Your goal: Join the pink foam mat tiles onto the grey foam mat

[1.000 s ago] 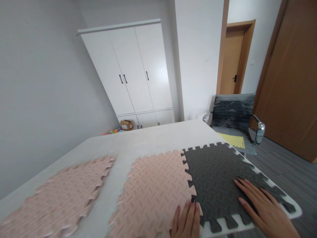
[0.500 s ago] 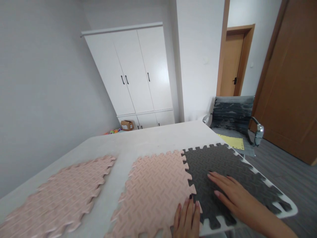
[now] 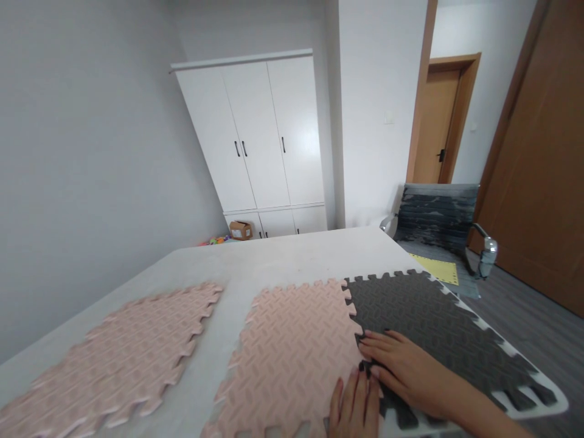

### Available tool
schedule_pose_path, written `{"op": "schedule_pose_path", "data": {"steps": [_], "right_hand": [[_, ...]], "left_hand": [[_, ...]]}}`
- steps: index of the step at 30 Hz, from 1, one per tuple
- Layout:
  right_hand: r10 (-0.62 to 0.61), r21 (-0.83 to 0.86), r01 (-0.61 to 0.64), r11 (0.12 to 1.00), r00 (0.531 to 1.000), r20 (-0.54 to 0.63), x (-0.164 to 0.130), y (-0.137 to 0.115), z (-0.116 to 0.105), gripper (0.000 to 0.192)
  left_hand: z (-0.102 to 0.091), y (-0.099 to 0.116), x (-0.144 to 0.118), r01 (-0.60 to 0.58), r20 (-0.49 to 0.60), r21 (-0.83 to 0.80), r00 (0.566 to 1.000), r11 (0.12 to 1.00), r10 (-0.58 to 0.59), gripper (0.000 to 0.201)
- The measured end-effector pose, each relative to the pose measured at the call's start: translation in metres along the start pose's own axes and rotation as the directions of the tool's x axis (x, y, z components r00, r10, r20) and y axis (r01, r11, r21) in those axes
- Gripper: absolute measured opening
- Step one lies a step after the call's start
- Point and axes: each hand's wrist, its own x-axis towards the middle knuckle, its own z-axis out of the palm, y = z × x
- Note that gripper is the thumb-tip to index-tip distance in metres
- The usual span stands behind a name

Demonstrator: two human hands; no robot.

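Observation:
A pink foam mat tile (image 3: 296,347) lies flat, its toothed right edge meeting a black foam mat tile (image 3: 410,310). Along that seam the teeth appear interlocked, though the near part is covered by fingers. My left hand (image 3: 356,404) rests flat on the near right corner of the pink tile, fingers stretched out. On the black tile lies my right hand (image 3: 410,368), open, its fingertips reaching the seam just beyond the left hand. Neither hand grasps anything. Apart on the left is a second pink foam mat tile (image 3: 132,353).
The tiles lie on a white table (image 3: 255,267). Beyond its right side stands a dark chair (image 3: 438,213) with a yellow sheet (image 3: 433,267) on the seat. A white cabinet (image 3: 264,134) and a small cardboard box (image 3: 241,230) are at the back.
My right hand has slid left across the black tile to the seam, close to my left hand. The left hand stays on the pink tile's corner. The view has shifted slightly.

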Motion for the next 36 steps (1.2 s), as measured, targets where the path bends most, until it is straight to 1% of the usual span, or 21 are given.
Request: {"op": "schedule_pose_path", "data": {"steps": [3,6,8,10,13,15,18,21,23,26,28,30,32,34,36], "right_hand": [[-0.036,-0.052,0.035,0.998,0.999,-0.020,0.015,0.005,-0.005,0.050],[-0.004,-0.077,0.002,0.997,1.000,-0.025,0.025,0.009,0.002,0.054],[0.000,-0.093,-0.003,0.996,1.000,-0.026,0.029,0.009,0.005,0.054],[-0.025,-0.109,0.022,0.994,0.999,-0.029,0.034,0.010,0.004,0.050],[-0.067,-0.136,0.062,0.989,0.997,-0.032,0.046,0.015,-0.003,0.045],[-0.052,-0.162,0.044,0.986,0.998,-0.042,0.054,0.022,-0.005,0.048],[-0.010,-0.176,0.002,0.984,0.999,-0.042,0.062,0.032,-0.001,0.053],[-0.007,-0.172,0.000,0.985,0.999,-0.036,0.065,0.039,0.001,0.053],[-0.014,-0.169,0.010,0.986,1.000,-0.025,0.069,0.041,-0.001,0.050],[0.000,-0.165,-0.004,0.986,1.000,-0.023,0.076,0.042,-0.008,0.051],[0.033,-0.178,-0.043,0.983,0.998,-0.060,0.082,0.042,-0.011,0.055],[0.052,-0.205,-0.076,0.976,0.991,-0.123,0.088,0.041,-0.012,0.056],[0.037,-0.231,-0.077,0.970,0.984,-0.173,0.092,0.040,-0.011,0.053],[0.017,-0.232,-0.053,0.971,0.988,-0.155,0.096,0.040,-0.006,0.054],[0.024,-0.205,-0.043,0.978,0.996,-0.090,0.099,0.042,0.000,0.060]], "left_hand": [[-0.003,0.000,-0.001,0.014,0.031,-0.033,0.999,0.999,-0.013,0.031],[-0.005,0.000,0.000,0.020,0.033,-0.066,0.999,0.998,-0.018,0.037],[-0.006,0.000,0.002,0.025,0.028,-0.067,0.999,0.997,-0.023,0.035],[-0.007,0.001,0.002,0.032,0.030,-0.061,0.999,0.998,-0.030,0.034],[-0.007,0.001,0.001,0.036,0.047,-0.073,0.998,0.997,-0.033,0.038],[-0.006,0.001,0.000,0.039,0.055,-0.093,0.998,0.995,-0.034,0.042],[-0.004,0.000,-0.002,0.033,0.061,-0.106,0.998,0.994,-0.027,0.045],[-0.001,0.000,-0.003,0.040,0.041,-0.103,0.999,0.994,-0.036,0.040],[0.001,0.000,-0.003,0.052,0.016,-0.107,0.999,0.993,-0.050,0.037],[0.003,0.002,-0.003,0.077,-0.026,-0.157,0.996,0.985,-0.082,0.042],[0.004,0.002,-0.003,0.091,-0.035,-0.189,0.994,0.978,-0.099,0.045],[0.005,0.002,-0.004,0.096,-0.024,-0.190,0.994,0.977,-0.102,0.041],[0.006,0.002,-0.005,0.094,-0.016,-0.168,0.995,0.981,-0.098,0.037],[0.006,0.001,-0.005,0.091,-0.022,-0.150,0.995,0.985,-0.095,0.035],[0.007,0.000,-0.004,0.086,-0.028,-0.126,0.996,0.988,-0.090,0.034]]}}
